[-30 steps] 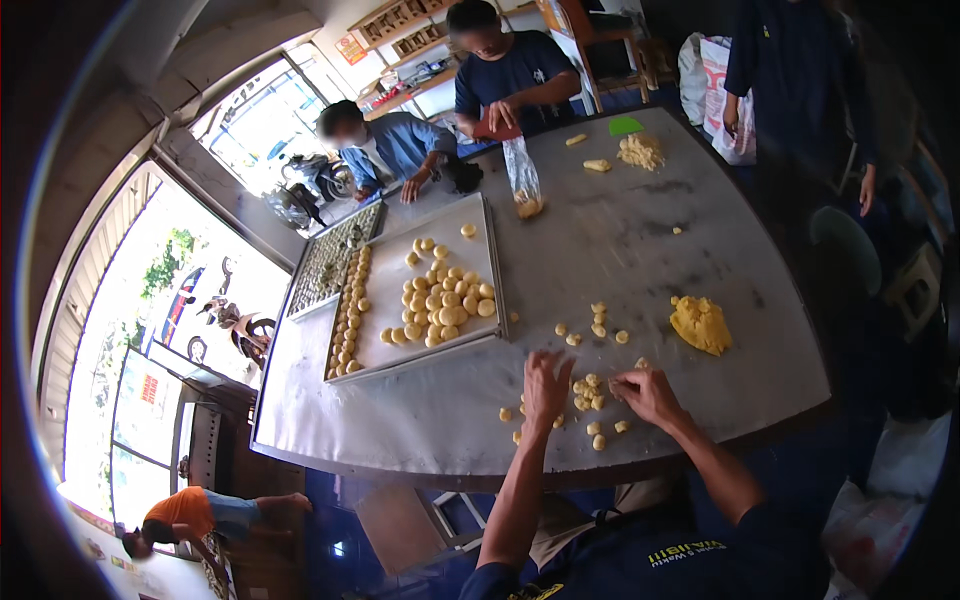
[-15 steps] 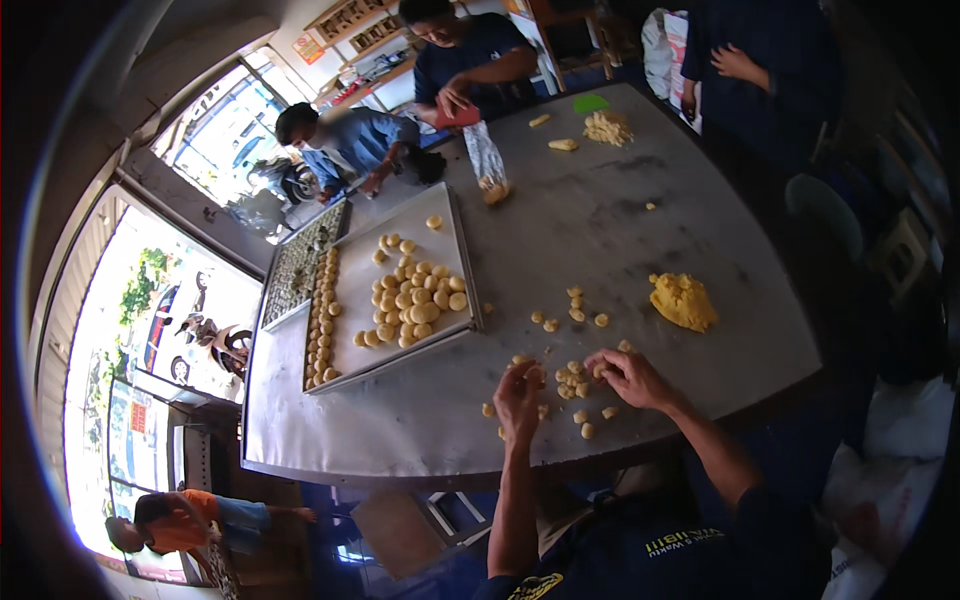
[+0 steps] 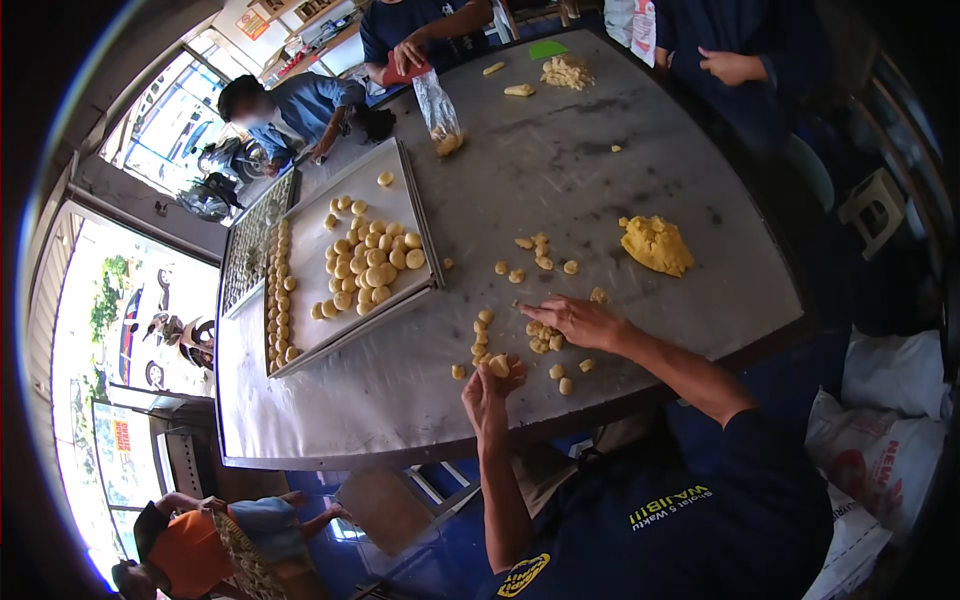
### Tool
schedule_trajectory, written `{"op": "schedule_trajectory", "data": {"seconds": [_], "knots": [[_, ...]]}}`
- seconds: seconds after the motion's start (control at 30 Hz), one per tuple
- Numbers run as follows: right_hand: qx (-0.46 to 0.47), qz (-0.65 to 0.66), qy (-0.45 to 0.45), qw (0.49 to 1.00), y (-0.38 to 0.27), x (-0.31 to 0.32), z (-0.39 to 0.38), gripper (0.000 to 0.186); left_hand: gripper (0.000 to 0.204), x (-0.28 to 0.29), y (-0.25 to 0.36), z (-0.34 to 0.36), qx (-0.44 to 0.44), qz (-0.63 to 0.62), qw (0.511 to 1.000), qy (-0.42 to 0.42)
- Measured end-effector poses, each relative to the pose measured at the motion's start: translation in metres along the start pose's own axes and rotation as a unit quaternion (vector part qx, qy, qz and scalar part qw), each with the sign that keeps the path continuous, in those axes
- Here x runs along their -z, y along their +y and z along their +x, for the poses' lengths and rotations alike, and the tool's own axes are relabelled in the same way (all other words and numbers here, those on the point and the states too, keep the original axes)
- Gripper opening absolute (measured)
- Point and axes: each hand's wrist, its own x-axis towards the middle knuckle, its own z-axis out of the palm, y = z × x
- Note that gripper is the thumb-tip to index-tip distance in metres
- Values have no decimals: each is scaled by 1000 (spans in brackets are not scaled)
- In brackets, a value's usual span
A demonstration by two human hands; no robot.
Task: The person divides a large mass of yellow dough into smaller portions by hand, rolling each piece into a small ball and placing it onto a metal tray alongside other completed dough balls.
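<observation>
At the table's near edge, my left hand is closed with a flattened piece of pale yellow dough between its thumb and fingers. My right hand reaches leftward over the table with its fingers stretched out, open, and I see nothing held in it. Below its palm lies a cluster of small dough pieces, partly covered by the hand. A short row of dough balls runs just beyond my left hand. Several more dough pieces are scattered farther out.
A big yellow dough lump rests at the right of the metal table. To the left, a tray holds many round dough balls. Across the table, a person's hand grips a red-topped clear bag. Crumbly dough lies at the far end.
My right hand has swung left and its fingers have straightened. My left hand has come slightly nearer to me, its dough now in plain sight. The whole view has shifted.
</observation>
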Motion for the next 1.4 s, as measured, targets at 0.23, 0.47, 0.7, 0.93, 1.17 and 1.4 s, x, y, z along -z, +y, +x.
{"op": "schedule_trajectory", "data": {"seconds": [0.23, 0.47, 0.7, 0.93, 1.17, 1.4], "knots": [[45, -139, 154, 977, 0, -20, -40, 23, 34, 3, 1, 14, 9, 116, 990, -75], [-74, 63, 179, 979, -9, 11, -69, 36, 32, -45, 14, 35, -85, 46, 991, -93], [-116, 242, 197, 943, -25, 18, -81, 26, 49, -34, -3, 74, -304, 542, 783, -3], [-222, 409, 112, 878, -31, 12, -88, 23, 17, -42, -29, 63, -239, 537, 809, -16], [-139, 371, 102, 912, -35, 7, -67, 14, 33, -34, -18, 53, -95, 261, 960, 33], [-176, 264, 102, 943, -12, 21, -17, 23, 28, -13, -22, 64, 56, 64, 996, 5]]}}
